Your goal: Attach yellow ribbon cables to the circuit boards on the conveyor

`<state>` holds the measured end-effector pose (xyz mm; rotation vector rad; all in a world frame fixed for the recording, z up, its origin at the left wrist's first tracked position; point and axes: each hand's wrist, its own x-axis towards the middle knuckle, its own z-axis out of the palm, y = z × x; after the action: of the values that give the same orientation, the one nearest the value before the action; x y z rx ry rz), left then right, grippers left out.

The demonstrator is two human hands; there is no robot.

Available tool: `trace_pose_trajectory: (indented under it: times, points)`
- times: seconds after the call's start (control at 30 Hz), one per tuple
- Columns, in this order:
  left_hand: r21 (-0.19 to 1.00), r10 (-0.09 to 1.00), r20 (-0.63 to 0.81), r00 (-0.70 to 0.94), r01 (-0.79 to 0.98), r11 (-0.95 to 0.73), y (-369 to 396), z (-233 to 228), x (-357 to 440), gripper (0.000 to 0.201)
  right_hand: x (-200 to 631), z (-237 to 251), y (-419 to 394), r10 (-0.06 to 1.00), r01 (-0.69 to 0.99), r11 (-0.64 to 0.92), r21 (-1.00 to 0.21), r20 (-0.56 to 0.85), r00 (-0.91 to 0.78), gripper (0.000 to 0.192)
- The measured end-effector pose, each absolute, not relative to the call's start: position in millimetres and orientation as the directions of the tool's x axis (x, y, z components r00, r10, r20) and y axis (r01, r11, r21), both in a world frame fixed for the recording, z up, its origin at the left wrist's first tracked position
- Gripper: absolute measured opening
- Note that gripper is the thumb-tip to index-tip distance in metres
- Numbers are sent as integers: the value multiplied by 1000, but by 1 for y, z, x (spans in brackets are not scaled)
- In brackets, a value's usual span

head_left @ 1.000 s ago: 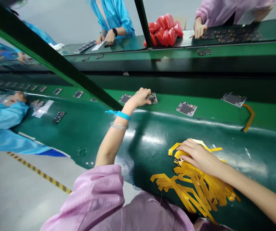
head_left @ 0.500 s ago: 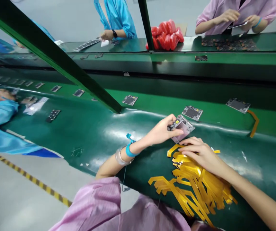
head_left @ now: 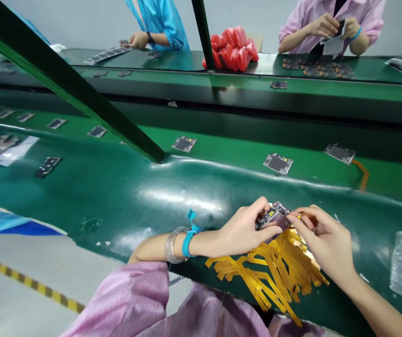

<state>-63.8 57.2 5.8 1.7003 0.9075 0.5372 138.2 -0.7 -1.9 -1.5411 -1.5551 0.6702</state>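
Above green bench (head_left: 193,187), held circuit board (head_left: 277,218), tilted, in L hand (head_left: 244,230), w/ thumb & fingers closed on its L edge. Pinched yellow strip (head_left: 299,216), mostly hidden, betw. fingertips of R hand (head_left: 332,241), right at board's R edge. Just below both hands, saw strip pile (head_left: 280,264) on bench. Beyond, on belt (head_left: 229,150), saw more boards (head_left: 278,163), incl. one w/ orange ribbon (head_left: 365,175).

No legible text, no readable labels or numbers
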Motion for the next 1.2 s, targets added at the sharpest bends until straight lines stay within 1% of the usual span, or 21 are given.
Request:
trace_pose_trajectory:
  times: [0.13, 0.23, 0.3, 0.33, 0.37, 0.4, 0.43, 0.47, 0.5, 0.53, 0.6, 0.63, 0.67, 0.73, 0.83, 0.97, 1.2]
  points:
    - [939, 789, -103, 605, 322, -125, 50, 7, -62, 33, 140, -5, -5, 964, 552, 127, -824, 233, 126, 3]
    - [929, 801, -133, 584, 355, -104, 49, 7, -61, 33, 137, -9, -8, 952, 588, 168, -791, 285, 111, 1]
    - [955, 788, -175, 591, 298, -11, 52, 6, -60, 34, 134, -10, -12, 942, 631, 214, -746, 329, 71, 3]
    - [969, 757, -215, 617, 234, 85, 55, 6, -60, 36, 133, -10, -14, 940, 640, 227, -734, 337, 55, 3]
    - [965, 710, -263, 653, 164, 206, 59, 6, -60, 38, 133, -8, -17, 946, 624, 221, -749, 320, 49, 5]
    - [937, 655, -311, 689, 109, 331, 63, 7, -60, 40, 133, -5, -19, 962, 579, 187, -794, 268, 56, 13]
    - [895, 600, -360, 715, 83, 438, 67, 8, -61, 42, 135, -1, -21, 981, 506, 122, -854, 180, 68, 24]
    - [857, 555, -406, 726, 91, 508, 71, 9, -61, 41, 136, 3, -22, 995, 419, 29, -908, 67, 75, 35]
    - [835, 530, -445, 722, 121, 536, 74, 10, -61, 39, 139, 7, -22, 996, 331, -71, -941, -50, 73, 41]
    - [832, 523, -468, 712, 155, 532, 77, 11, -62, 36, 141, 11, -21, 987, 254, -159, -954, -152, 50, 40]
    - [856, 515, -458, 724, 204, 475, 81, 13, -64, 33, 145, 16, -18, 955, 167, -282, -945, -293, -47, 26]
    - [874, 506, -435, 745, 215, 435, 83, 13, -65, 31, 146, 18, -16, 935, 151, -321, -935, -338, -107, 25]
    - [892, 496, -408, 766, 219, 396, 83, 14, -67, 31, 147, 19, -14, 913, 144, -353, -924, -374, -163, 28]
    - [919, 479, -365, 799, 226, 323, 84, 15, -71, 30, 147, 20, -12, 875, 143, -411, -901, -433, -216, 32]
    - [943, 477, -322, 818, 232, 239, 84, 17, -76, 28, 143, 22, -11, 847, 71, -498, -864, -503, -176, 35]
    - [957, 476, -290, 830, 246, 155, 84, 19, -79, 23, 136, 21, -11, 797, -52, -594, -803, -579, -172, 37]
    - [948, 480, -303, 823, 312, 63, 82, 22, -80, 20, 132, 15, -9, 767, -97, -640, -762, -627, -134, 36]
